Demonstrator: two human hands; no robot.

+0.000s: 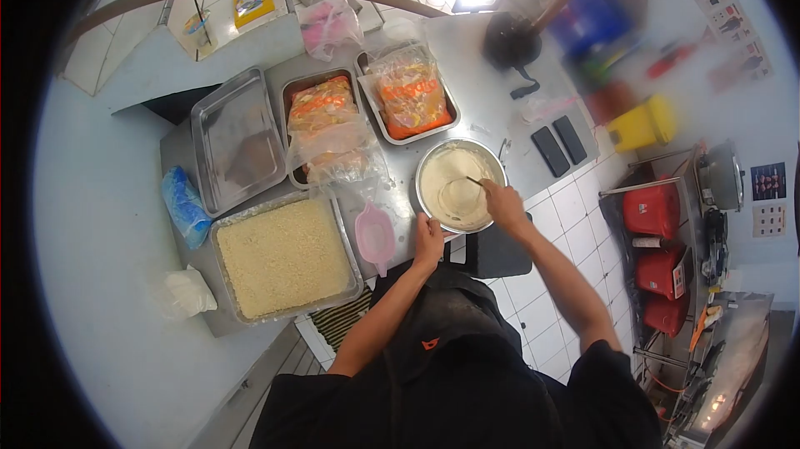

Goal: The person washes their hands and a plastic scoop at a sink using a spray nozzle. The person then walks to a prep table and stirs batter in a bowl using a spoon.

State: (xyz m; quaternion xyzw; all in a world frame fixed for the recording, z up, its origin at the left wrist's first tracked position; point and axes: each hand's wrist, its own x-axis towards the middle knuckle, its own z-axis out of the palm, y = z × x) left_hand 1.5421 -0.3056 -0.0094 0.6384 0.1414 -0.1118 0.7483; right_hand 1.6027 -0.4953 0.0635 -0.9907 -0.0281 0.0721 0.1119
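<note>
A round metal bowl (422, 172) with pale, creamy batter (444, 172) stands at the table's front edge. My right hand (505, 206) is closed round the thin dark handle of a utensil (473, 180), whose lower end is in the batter. My left hand (429, 241) grips the bowl's near left rim. Left of the bowl lies a pink plastic scoop (375, 236). Beyond it, a large metal tray (357, 276) holds pale crumbs (283, 257). Two metal pans (457, 118) hold plastic bags of orange-coloured food (410, 97).
An empty metal tray (239, 141) lies at the left, beside a blue bag (185, 206) and a white bag (190, 292). Two dark phones (550, 152) rest on the metal table (467, 57) at the right. Red containers (652, 212) stand on a rack further right.
</note>
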